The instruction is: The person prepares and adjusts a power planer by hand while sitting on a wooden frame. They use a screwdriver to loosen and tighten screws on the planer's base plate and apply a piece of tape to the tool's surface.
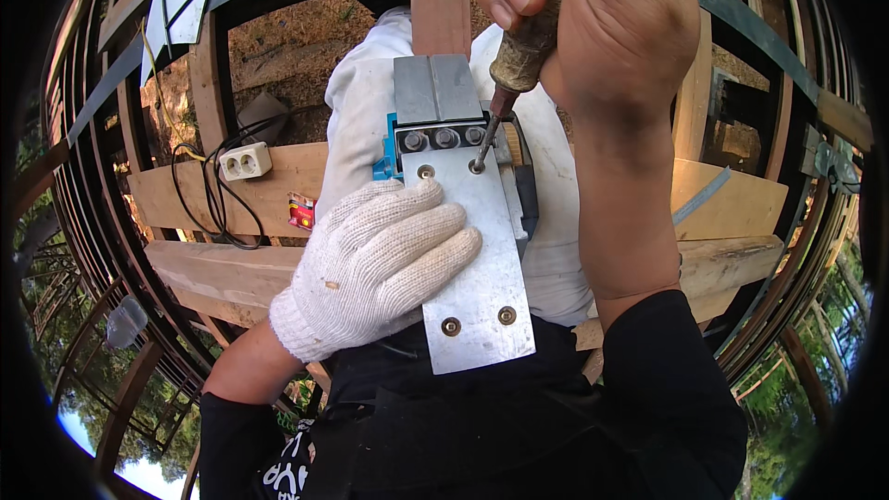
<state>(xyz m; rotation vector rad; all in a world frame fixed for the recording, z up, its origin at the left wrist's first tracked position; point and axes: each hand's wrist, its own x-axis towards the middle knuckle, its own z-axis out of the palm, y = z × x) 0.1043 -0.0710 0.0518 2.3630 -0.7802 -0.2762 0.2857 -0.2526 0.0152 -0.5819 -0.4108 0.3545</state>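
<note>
Grasping the worn handle of a screwdriver point(530, 54), the bare right hand point(622, 32) is closing its fingers around the grip, part of which is extending past the upper edge of the view. The shaft is slanting down to the left, and its tip is meeting a screw point(476, 167) in the silvery metal plate point(486, 268) that is forming one face of a partly blue power tool point(381, 168). The tool is lying at the person's lap, between the white-clad legs point(361, 88), with the plate's near end reaching over the black shirt point(417, 435). The left hand point(380, 259), wearing a white knitted glove, is resting across the plate's left side; its fingers are lying side by side, loosely bent, on the metal. Its thumb is staying out of sight, so whether this hand is also clasping the tool cannot be told. Past the plate's far end, three dark bolts point(445, 138) are forming a crosswise row, and a grooved grey plate point(440, 88) is lying beyond them. To the left, a white double socket point(245, 162) is resting on a wooden beam point(296, 176) beside a looping black cable point(219, 204).
</note>
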